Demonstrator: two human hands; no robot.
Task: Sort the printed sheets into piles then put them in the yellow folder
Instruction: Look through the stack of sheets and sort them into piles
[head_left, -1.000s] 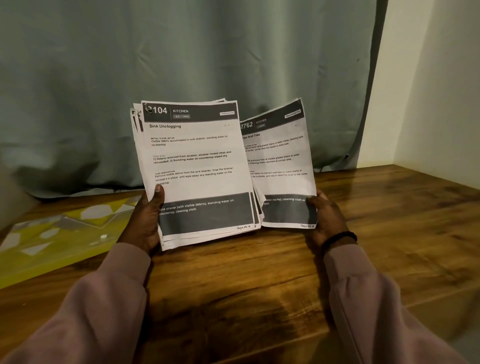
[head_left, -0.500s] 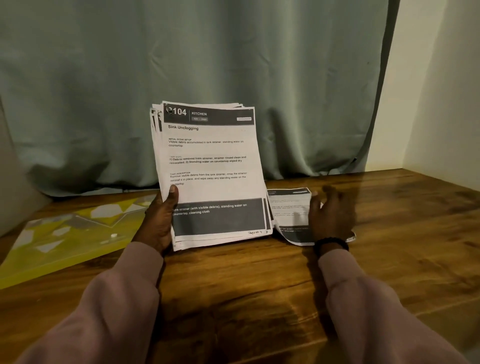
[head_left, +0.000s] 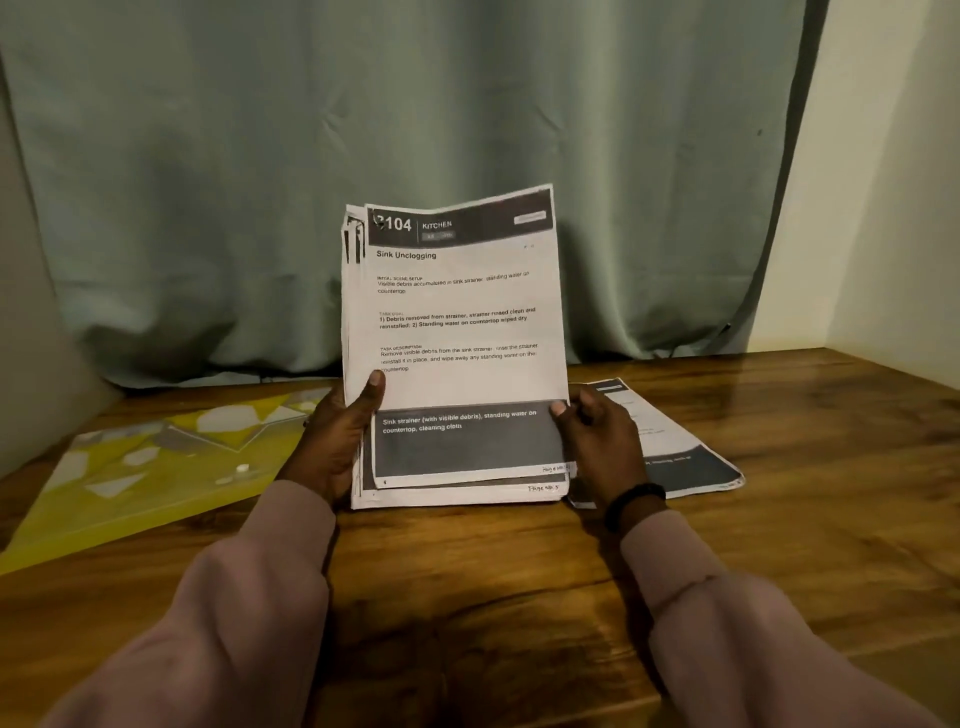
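A stack of printed sheets (head_left: 457, 332) stands upright on the surface (head_left: 519, 597) in front of the curtain (head_left: 363, 156), between the left hand (head_left: 332, 447) and the right hand (head_left: 597, 447). A folder (head_left: 130, 478) lies to its left; a single sheet (head_left: 675, 447) lies to its right, behind the right hand.

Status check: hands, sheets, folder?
Left hand holds upright stack. Right hand pinching front sheet. One sheet flat on table. Yellow folder left, untouched, unobstructed.

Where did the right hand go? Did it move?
Yes. The right hand left the loose sheet lying on the table and came back left to pinch the stack's front page.
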